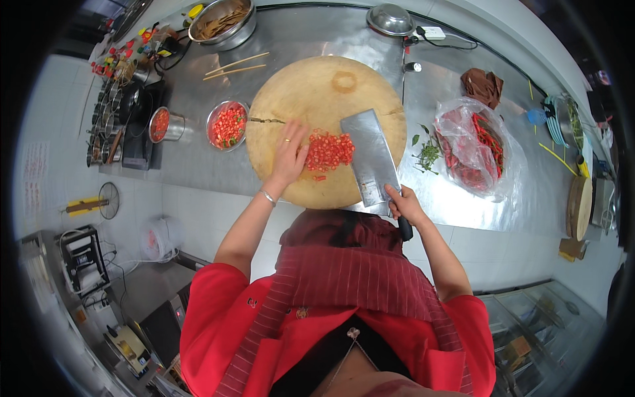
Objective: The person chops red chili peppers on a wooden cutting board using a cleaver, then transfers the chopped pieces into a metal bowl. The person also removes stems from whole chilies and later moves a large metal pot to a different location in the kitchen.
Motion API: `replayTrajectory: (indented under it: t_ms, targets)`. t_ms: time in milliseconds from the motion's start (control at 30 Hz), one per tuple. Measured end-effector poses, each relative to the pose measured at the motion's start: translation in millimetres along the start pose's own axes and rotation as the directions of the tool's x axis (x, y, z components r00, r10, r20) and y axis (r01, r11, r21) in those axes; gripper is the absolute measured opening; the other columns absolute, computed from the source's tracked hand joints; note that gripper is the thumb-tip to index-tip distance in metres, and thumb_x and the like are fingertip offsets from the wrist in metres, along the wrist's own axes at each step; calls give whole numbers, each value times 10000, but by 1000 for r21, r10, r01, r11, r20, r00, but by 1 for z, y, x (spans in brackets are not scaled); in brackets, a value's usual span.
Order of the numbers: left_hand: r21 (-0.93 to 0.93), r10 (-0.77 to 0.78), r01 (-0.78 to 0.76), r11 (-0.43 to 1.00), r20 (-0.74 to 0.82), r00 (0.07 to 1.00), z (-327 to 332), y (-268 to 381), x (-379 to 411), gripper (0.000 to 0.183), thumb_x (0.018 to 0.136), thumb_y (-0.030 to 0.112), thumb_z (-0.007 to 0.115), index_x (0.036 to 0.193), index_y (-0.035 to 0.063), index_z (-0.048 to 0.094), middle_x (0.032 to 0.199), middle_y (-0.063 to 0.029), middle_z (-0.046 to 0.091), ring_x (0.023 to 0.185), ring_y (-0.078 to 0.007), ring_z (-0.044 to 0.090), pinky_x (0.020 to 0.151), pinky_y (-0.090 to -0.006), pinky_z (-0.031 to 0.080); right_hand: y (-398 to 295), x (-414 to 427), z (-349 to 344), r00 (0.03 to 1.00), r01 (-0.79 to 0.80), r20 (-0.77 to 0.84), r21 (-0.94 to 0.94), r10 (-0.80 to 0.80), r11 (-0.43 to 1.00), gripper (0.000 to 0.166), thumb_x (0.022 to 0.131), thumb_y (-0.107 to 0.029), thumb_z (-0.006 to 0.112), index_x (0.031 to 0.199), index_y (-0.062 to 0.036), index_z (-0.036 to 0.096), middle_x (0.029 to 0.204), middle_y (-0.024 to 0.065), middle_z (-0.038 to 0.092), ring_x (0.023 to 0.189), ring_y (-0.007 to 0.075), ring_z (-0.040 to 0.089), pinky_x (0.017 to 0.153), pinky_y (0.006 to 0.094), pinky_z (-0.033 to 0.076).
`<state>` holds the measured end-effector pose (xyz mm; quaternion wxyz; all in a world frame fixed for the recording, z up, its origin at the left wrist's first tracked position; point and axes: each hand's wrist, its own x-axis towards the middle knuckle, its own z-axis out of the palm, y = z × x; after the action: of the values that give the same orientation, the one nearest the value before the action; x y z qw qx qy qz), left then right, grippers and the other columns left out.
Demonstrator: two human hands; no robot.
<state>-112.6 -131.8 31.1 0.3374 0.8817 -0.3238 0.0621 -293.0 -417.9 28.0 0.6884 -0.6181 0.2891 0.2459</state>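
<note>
On a round wooden chopping block lies a heap of chopped red chillies. My right hand grips the black handle of a cleaver, whose broad blade lies flat over the block's right part, its edge beside the heap. At the heap's left side is my left hand, fingers a little spread and pointing away from me, nothing held in it; the thumb is near the chillies. A bowl of chopped chillies stands just left of the block. Whole red chillies fill a clear plastic bag at the right.
Chilli stems lie between block and bag. A metal container of red sauce stands left, chopsticks and a steel bowl of brown pieces farther back. An upturned metal bowl and a power strip are at the back right.
</note>
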Motion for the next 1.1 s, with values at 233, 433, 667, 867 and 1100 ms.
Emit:
replayTrajectory:
  t_ms: [233, 433, 667, 867, 1100]
  targets:
    - [61, -98, 94, 994, 77, 992, 20, 11, 0, 530, 900, 267, 527, 1344, 8, 396, 1388, -228, 382, 1328, -370, 304, 1115, -446, 203, -2, -2, 28, 998, -38, 42, 5, 38, 999, 371, 918, -394, 561, 870, -30, 507, 512, 8, 446, 376, 95, 409, 375, 263, 396]
    - [-108, 14, -8, 994, 55, 998, 26, 12, -1, 496, 882, 251, 557, 1299, 3, 451, 1336, -208, 449, 1260, -375, 393, 1061, -436, 301, 13, -12, 71, 999, -5, -48, 69, 8, 998, 361, 920, -379, 560, 882, -24, 512, 518, 16, 450, 392, 102, 419, 378, 268, 398]
    - [-274, 7, -23, 961, -57, 998, 31, 17, -5, 437, 859, 192, 585, 1242, -4, 508, 1308, -207, 477, 1235, -377, 418, 1037, -433, 329, 20, -18, 135, 981, 16, -191, 189, 21, 982, 326, 921, -372, 559, 893, -52, 502, 527, 17, 450, 389, 95, 406, 376, 264, 398]
    - [-455, -73, 28, 890, -82, 994, 32, 4, -6, 340, 871, 146, 564, 1177, -1, 557, 1266, -196, 511, 1198, -353, 456, 1018, -407, 356, 17, -14, 192, 955, 38, -293, 274, 45, 961, 334, 919, -376, 561, 889, -51, 489, 527, 14, 451, 387, 98, 409, 381, 269, 411]
    - [-665, -203, 102, 739, -75, 976, 29, -4, -6, 230, 902, 76, 516, 1082, -27, 617, 1149, -166, 601, 1072, -280, 569, 929, -330, 437, 13, 1, 239, 933, 104, -352, 450, 69, 887, 331, 910, -387, 575, 880, -81, 452, 537, 13, 453, 385, 101, 403, 377, 271, 407]
